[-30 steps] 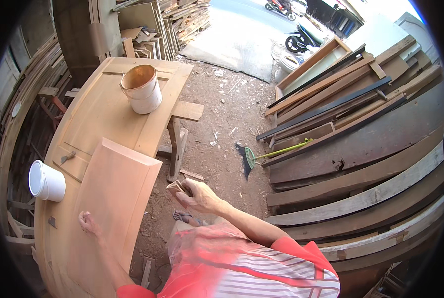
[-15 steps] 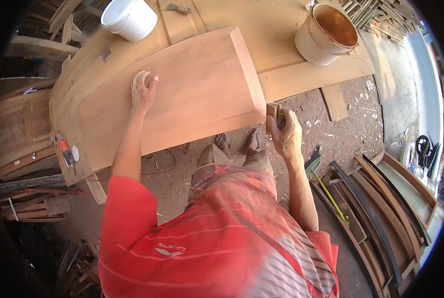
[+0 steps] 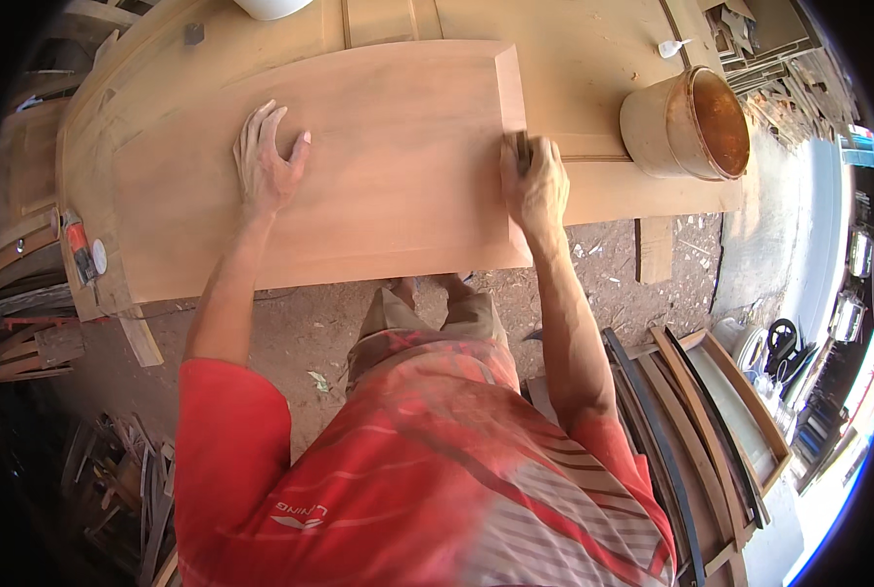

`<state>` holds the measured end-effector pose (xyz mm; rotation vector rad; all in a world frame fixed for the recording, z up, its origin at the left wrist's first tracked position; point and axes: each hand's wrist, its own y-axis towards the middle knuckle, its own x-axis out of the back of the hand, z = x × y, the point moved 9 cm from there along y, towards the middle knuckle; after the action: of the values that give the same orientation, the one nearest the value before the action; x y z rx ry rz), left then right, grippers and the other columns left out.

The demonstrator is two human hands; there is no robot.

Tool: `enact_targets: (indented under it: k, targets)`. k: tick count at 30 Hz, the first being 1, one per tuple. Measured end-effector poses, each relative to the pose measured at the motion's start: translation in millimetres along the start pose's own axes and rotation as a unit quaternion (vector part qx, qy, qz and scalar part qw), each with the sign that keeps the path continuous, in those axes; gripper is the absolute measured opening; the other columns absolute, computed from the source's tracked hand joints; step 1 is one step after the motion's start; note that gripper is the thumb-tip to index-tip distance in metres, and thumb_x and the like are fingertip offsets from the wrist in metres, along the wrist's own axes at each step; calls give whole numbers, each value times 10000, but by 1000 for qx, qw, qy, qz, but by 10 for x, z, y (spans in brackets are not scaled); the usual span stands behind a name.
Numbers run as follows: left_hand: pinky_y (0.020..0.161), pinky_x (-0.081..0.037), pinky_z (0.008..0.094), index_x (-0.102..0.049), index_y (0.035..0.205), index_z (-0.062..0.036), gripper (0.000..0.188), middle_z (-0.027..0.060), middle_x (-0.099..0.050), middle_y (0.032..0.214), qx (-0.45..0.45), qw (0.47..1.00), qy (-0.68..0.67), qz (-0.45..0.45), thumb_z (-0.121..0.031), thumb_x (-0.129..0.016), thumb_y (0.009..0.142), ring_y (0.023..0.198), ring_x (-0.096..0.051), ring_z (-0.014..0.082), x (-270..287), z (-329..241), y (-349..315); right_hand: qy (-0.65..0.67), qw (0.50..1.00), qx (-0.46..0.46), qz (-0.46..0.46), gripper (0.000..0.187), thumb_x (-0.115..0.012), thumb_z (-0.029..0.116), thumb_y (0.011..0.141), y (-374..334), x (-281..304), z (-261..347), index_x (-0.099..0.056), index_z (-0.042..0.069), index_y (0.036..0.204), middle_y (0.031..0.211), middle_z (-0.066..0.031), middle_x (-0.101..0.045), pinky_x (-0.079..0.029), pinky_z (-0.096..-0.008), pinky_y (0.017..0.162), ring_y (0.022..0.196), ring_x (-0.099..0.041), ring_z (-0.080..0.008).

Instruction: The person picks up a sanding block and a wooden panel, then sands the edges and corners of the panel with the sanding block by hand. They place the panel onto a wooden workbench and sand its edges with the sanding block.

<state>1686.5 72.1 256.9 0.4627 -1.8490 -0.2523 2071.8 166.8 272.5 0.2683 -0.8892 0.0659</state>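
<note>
A reddish-brown wooden panel [image 3: 388, 157] with a bevelled right edge lies flat in front of me. My left hand [image 3: 268, 164] rests on the panel's left part, palm down, with the fingers and thumb apart. At the right bevel, my right hand [image 3: 537, 191] is closed around a small brown block [image 3: 523, 152], which looks like a sanding block. The block is against the bevel about midway along it, and its underside is hidden.
Under the panel lies a larger panelled wooden door [image 3: 593, 196]. A stained bucket [image 3: 657, 127] stands on it at right, near a small white bottle [image 3: 672, 47]. A white bucket [image 3: 272, 8] is at the far edge, a red-and-black power tool [image 3: 80, 252] at left. Curved wooden frames [image 3: 691, 421] lean at lower right.
My right hand has moved with the block from the panel's near right corner away from me, up along the bevel. My left hand stays on the panel, its fingers more extended. The view has shifted.
</note>
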Motion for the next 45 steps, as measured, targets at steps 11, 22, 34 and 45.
enact_targets:
  k: [11, 22, 34, 45]
  targets:
    - [1164, -358, 538, -568, 1392, -40, 546, 182, -528, 1500, 19, 999, 11, 24, -230, -742, 912, 1407, -469, 395, 55, 30, -35, 17, 996, -70, 58, 241, -726, 238, 941, 133, -212, -89, -639, 21, 1002, 1000, -227, -677, -550, -498, 772, 893, -675, -454]
    - [1165, -374, 526, -607, 1369, -40, 504, 175, -573, 1464, 35, 999, 13, 35, -246, -726, 925, 1380, -505, 390, -18, 125, -40, 21, 999, 18, -28, 238, -709, 229, 947, 364, -219, 114, -624, 14, 1000, 954, -220, -691, -558, -513, 688, 804, -691, -436]
    - [1157, -385, 515, -618, 1353, -63, 452, 158, -578, 1470, 43, 998, 28, 36, -225, -709, 941, 1386, -507, 374, 33, 109, -51, 34, 995, -71, 59, 203, -745, 197, 925, -148, -77, 0, -660, 41, 1023, 977, -212, -692, -574, -521, 774, 912, -697, -446]
    - [1162, -377, 513, -611, 1370, -73, 461, 139, -572, 1482, 38, 999, 22, 26, -259, -698, 958, 1390, -505, 367, -23, 154, -56, 18, 1000, 4, 23, 293, -784, 100, 877, -781, 262, 116, -626, 16, 1109, 986, -205, -682, -608, -488, 685, 892, -724, -405]
